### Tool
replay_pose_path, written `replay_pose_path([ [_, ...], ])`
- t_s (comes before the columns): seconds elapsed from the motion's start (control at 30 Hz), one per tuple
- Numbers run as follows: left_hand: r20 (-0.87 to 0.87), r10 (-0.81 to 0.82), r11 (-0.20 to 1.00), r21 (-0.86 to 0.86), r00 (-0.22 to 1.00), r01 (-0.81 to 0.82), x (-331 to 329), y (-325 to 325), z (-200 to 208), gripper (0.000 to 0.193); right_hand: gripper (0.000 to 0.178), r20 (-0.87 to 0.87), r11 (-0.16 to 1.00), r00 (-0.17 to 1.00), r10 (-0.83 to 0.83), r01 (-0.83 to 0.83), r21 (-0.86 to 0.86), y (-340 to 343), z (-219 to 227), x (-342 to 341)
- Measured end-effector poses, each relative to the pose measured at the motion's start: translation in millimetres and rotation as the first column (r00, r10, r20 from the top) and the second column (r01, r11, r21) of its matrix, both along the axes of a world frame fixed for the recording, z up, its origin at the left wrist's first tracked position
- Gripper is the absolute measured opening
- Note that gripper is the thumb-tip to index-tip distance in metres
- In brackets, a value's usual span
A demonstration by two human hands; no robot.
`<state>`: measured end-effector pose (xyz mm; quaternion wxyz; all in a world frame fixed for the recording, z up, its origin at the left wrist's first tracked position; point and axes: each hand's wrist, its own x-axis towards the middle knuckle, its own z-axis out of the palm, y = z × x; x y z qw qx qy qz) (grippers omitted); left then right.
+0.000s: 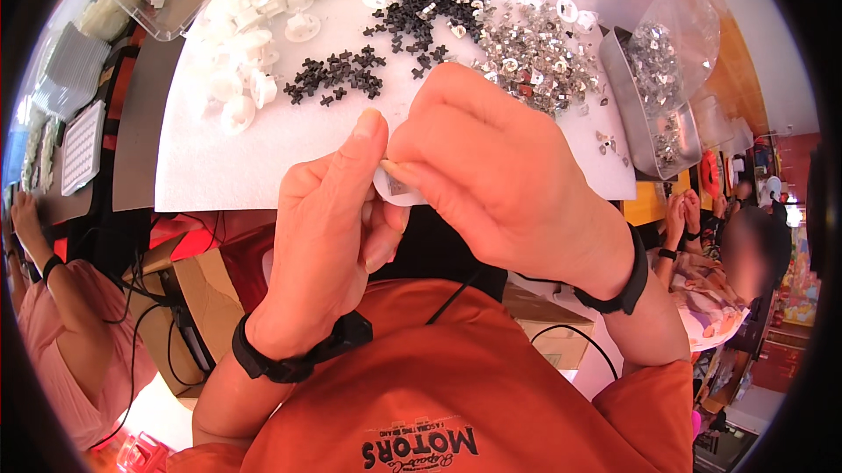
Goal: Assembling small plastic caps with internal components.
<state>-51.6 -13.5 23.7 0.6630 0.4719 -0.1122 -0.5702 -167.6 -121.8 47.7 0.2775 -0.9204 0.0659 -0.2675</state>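
Both my hands meet in front of my chest, just over the near edge of the white work sheet (pixel 206 176). My left hand (pixel 326 197) is closed round a small round white plastic part (pixel 399 192), thumb raised beside it. Fingertips of my right hand (pixel 491 166) pinch at the upper side of the same part and partly cover it. Whether a smaller piece sits between those fingertips is hidden. Beyond my hands lie small black cross-shaped pieces (pixel 338 75) in a loose pile, with a larger black pile (pixel 434 3) farther back.
White round plastic parts (pixel 254 52) are heaped at the far left. Small shiny metal clips (pixel 539 52) spread at the right, beside a metal tray (pixel 633 118) holding more in a clear bag. Co-workers sit at both sides; a cardboard box (pixel 210 289) stands below the table.
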Motion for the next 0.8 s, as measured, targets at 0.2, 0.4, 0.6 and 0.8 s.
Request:
replay_pose_path([
  [0.2, 0.069, -0.008, 1.000, -0.027, 0.998, 0.009, 0, 3, -5, 0.046, 0.014, 0.008, 0.998, 0.999, 0.036, -0.036, 0.059, -1, -3, 2],
  [0.4, 0.168, -0.077, 0.996, -0.035, 0.983, 0.084, 1, 6, -3, 0.048, 0.018, -0.303, 0.798, 0.949, 0.083, 0.119, 0.591, -4, 9, -4],
  [0.6, 0.268, -0.077, 0.995, -0.035, 0.960, 0.089, 6, 10, -6, 0.049, 0.017, -0.504, 0.776, 0.863, 0.042, 0.289, 0.561, 0, 23, -6],
  [0.8, 0.254, -0.148, 0.972, -0.143, 0.956, 0.189, 12, 12, -5, 0.041, 0.024, -0.245, 0.633, 0.967, 0.067, 0.149, 0.759, 9, 6, -11],
])
